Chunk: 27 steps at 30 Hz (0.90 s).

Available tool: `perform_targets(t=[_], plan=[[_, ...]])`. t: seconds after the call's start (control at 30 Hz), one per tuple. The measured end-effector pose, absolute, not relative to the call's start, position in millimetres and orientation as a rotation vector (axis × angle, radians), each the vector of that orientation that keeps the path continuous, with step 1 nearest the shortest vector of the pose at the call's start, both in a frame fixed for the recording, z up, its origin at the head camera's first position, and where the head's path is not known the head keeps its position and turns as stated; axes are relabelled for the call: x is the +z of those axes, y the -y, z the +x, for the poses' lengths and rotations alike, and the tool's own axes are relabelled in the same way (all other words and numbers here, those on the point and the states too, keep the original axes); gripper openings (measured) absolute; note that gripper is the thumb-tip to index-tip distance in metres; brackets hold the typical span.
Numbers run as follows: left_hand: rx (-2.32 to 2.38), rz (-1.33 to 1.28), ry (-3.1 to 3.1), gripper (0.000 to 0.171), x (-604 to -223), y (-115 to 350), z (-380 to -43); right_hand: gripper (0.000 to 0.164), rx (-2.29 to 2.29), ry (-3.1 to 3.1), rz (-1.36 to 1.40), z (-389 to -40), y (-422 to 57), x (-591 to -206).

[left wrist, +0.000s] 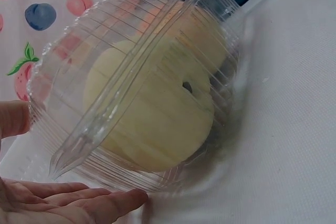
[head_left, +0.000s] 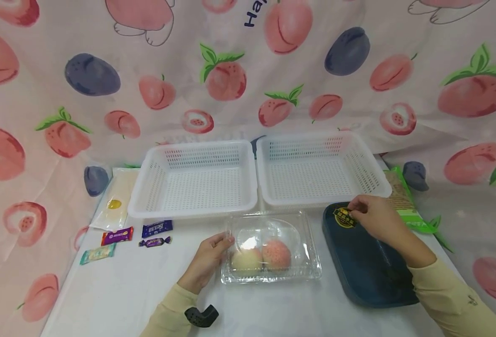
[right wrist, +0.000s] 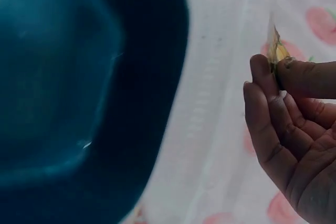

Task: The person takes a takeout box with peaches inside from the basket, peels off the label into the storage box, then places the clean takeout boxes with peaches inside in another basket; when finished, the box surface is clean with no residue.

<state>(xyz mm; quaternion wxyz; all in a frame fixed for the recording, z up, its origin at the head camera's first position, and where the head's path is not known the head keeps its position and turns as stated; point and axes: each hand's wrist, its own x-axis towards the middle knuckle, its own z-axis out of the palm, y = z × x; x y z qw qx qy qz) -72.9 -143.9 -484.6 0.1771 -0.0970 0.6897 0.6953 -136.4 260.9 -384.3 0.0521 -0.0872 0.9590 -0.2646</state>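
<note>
Hung across the background, a pale cloth (head_left: pixel 248 70) printed with fruit; below, a white-covered table (head_left: pixel 113 299). Taking the head view as a dial: at nine o'clock, a left basket (head_left: pixel 193 213), and at three, a right basket (head_left: pixel 324 201), both white and perforated. At four, a dark blue tray (head_left: pixel 368 276). Between five and six, just in front of the baskets, a clear plastic container (head_left: pixel 300 252). Near three, partly behind the right basket, a green bag (head_left: pixel 401 196); near nine, a white packet (head_left: pixel 115 194). At seven, a left hand (head_left: pixel 207 257), wide, fingers nearly straight, touching the container's side. Between three and four, over the tray's far end, a right hand (head_left: pixel 378 219), thumb and fingertip pinching. Inside the container, side by side, a pale yellow ball (head_left: pixel 247 260) and a pink ball (head_left: pixel 276 254). At eight, four wrapped sweets (head_left: pixel 157 228). Smallest, in the right hand's pinch at the tray's eleven o'clock, a black-and-gold label (head_left: pixel 341 218); contact with the tray unclear.
</note>
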Motion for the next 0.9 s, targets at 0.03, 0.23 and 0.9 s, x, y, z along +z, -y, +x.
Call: perform_targets(t=[0.03,0.23,0.9], plan=[[1.970,-0.277,-1.949,0.067,-485.1,143.9,-73.0,0.007,-0.794,-2.911,-0.261,-137.1,-264.4,-387.7],[1.980,-0.271,-1.938,0.068,-486.4,144.3,-74.5,0.005,-0.702,-2.874,-0.227,-142.0,-280.6,-407.6],[1.994,-0.275,-1.921,0.066,-484.9,144.6,-72.5,0.005,-0.624,-2.716,-0.154,-159.0,-284.0,-461.4]])
